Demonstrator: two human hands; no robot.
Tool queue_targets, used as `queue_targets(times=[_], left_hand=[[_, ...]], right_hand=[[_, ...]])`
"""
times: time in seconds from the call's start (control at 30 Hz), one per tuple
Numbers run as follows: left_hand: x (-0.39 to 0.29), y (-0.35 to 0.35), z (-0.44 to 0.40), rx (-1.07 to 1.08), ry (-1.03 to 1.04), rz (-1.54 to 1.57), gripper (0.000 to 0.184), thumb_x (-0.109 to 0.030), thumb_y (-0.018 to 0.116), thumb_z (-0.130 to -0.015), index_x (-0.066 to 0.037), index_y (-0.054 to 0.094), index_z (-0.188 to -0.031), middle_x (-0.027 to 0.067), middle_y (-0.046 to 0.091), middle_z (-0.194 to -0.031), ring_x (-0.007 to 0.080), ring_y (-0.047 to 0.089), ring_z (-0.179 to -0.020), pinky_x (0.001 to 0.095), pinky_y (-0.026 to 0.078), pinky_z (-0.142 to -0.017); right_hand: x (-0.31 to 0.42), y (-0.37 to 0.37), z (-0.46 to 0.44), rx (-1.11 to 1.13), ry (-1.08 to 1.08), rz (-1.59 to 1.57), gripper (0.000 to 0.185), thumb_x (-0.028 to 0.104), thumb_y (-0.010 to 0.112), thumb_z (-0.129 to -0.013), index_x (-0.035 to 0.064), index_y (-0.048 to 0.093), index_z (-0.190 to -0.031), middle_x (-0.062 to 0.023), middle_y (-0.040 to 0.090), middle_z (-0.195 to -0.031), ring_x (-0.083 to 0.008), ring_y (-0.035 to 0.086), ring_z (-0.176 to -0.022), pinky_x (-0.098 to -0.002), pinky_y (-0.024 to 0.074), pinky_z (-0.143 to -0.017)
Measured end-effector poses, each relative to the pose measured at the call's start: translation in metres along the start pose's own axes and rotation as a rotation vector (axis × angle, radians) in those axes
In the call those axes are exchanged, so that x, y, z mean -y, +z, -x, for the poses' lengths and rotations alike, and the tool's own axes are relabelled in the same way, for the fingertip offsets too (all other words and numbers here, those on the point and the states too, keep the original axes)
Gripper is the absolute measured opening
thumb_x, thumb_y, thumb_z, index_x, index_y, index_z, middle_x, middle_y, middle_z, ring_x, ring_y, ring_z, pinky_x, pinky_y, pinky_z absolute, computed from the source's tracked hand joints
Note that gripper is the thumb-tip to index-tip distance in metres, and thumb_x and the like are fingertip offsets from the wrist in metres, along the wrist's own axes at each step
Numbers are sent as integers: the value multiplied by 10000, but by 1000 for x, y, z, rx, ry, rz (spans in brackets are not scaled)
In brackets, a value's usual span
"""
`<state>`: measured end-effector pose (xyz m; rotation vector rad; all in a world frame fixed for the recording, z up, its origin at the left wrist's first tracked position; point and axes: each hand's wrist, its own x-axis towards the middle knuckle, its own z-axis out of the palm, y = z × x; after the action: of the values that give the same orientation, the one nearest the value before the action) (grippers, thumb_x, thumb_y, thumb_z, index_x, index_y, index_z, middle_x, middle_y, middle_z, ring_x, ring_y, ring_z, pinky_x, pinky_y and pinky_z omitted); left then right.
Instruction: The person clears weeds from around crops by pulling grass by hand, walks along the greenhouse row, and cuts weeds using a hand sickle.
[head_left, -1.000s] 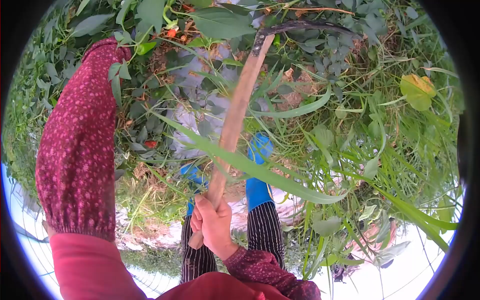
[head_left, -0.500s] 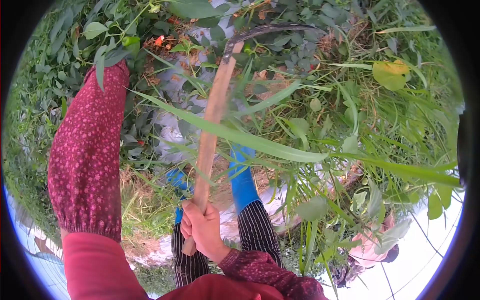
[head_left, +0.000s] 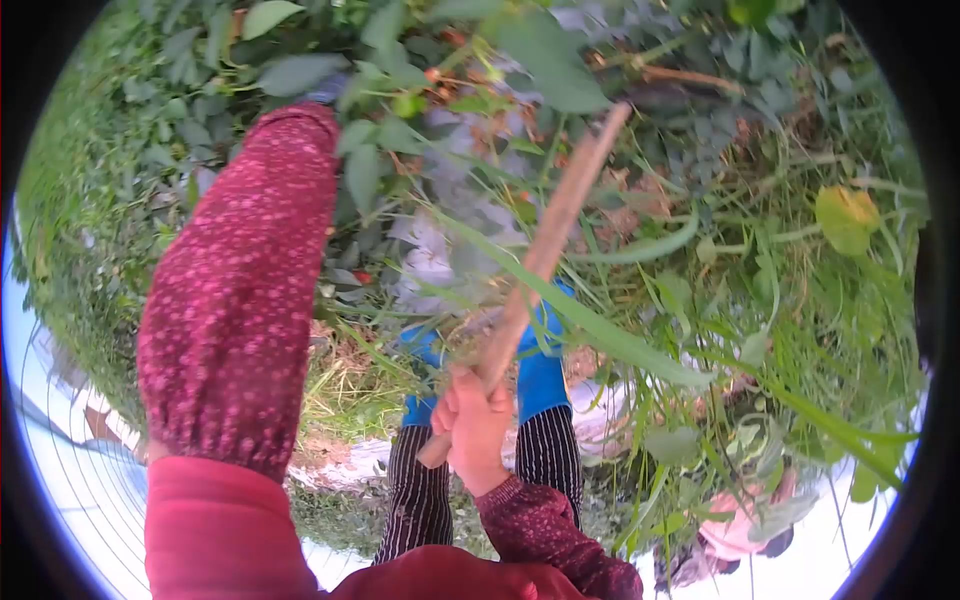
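My right hand (head_left: 474,425) is wrapped round the lower part of a sickle's wooden handle (head_left: 545,250). The handle slants up and to the right, and its dark curved blade (head_left: 690,97) lies blurred among the leaves and grass at the upper right. My left arm, in a red floral sleeve cover (head_left: 240,290), reaches forward into the leafy plants (head_left: 370,170) at the upper left. Leaves cover my left hand beyond the cuff, so its fingers do not show. A long grass blade (head_left: 600,335) crosses in front of the handle.
My blue boots (head_left: 543,370) stand below the plants, under striped trousers (head_left: 420,490). Pale plastic sheeting (head_left: 430,255) shows between the stems. Tall grass (head_left: 800,320) grows thickly on the right. Another person in pink (head_left: 735,525) is at the lower right.
The sickle has tilted further right, its blade moving right and slightly down in view. My left sleeve appears further right. The whole view has shifted, with boots and plants further right too.
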<state>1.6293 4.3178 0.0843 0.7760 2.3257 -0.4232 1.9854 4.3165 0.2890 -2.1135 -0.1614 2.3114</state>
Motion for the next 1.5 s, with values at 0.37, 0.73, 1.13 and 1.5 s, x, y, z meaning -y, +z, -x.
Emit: queue_targets(times=[0.37,0.73,1.13,1.5], left_hand=[[53,-112,38,235,-22,-99,517,-408,213,-934,-80,433,-1267,171,472,-1260,311,489,-1126,390,386,-944],[67,-236,90,-242,-3,-467,629,84,548,-746,-118,367,-1314,110,429,-1310,258,475,-1148,369,406,-976],[19,-140,157,224,137,-238,436,23,498,-790,-55,465,-1218,136,494,-1243,261,472,-1158,352,395,-964],[2,-110,72,406,214,-348,242,-123,534,-822,-60,629,-1035,141,626,-1027,286,606,-953,366,501,-811]], right_hand=[[8,2,-4,-77,-100,11,138,127,525,-845,92,416,-768,30,330,-537,-76,292,-396,-261,248,-357],[153,-71,-7,-237,-426,219,121,91,500,-850,79,406,-775,11,367,-552,-81,358,-409,-234,328,-354],[175,-113,-82,-345,-365,443,162,141,538,-847,16,468,-922,-35,467,-672,-124,470,-541,-277,443,-486],[171,-150,-149,-163,-190,690,197,195,520,-836,88,505,-1001,-2,539,-834,-119,514,-716,-280,429,-617]])
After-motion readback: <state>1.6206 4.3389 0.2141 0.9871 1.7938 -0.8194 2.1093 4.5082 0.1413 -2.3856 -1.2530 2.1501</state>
